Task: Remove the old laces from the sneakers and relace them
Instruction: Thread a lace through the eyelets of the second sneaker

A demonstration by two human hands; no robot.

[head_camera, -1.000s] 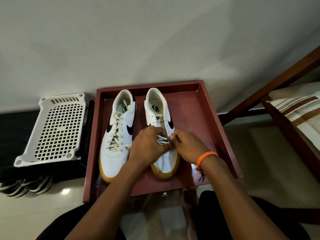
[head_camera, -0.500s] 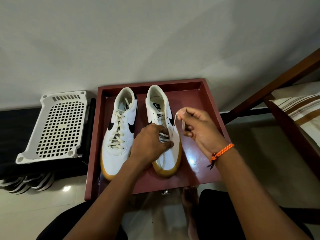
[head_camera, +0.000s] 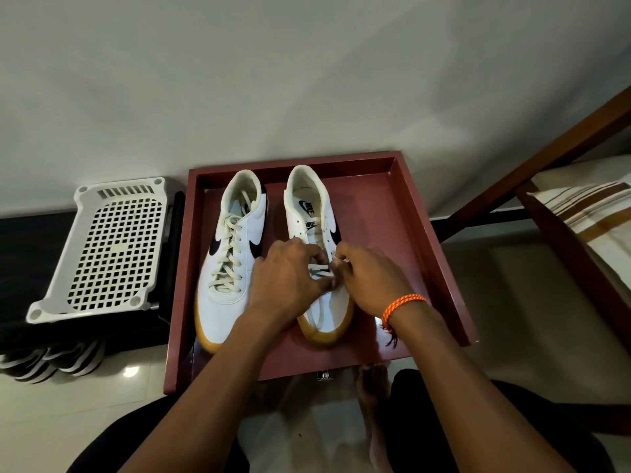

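Two white sneakers with black swooshes and gum soles stand side by side, toes toward me, in a dark red tray (head_camera: 440,254). The left sneaker (head_camera: 232,268) is fully laced with a cream lace. Only the lower eyelets of the right sneaker (head_camera: 310,206) carry a cream lace (head_camera: 319,269); its upper eyelets are bare. My left hand (head_camera: 286,281) lies over the right sneaker's left side, fingers curled at the lace. My right hand (head_camera: 368,278), with an orange wristband, pinches the lace at the sneaker's right eyelets.
A white perforated plastic rack (head_camera: 106,247) sits on a dark surface left of the tray. Striped sandals (head_camera: 51,363) lie below it on the tiled floor. A wooden bed frame (head_camera: 546,158) with striped bedding stands at the right. A bare foot (head_camera: 374,384) rests just below the tray.
My right hand, which had pulled the lace end up and away to the right half a second ago, has come back down to the eyelets. My left hand stayed on the shoe.
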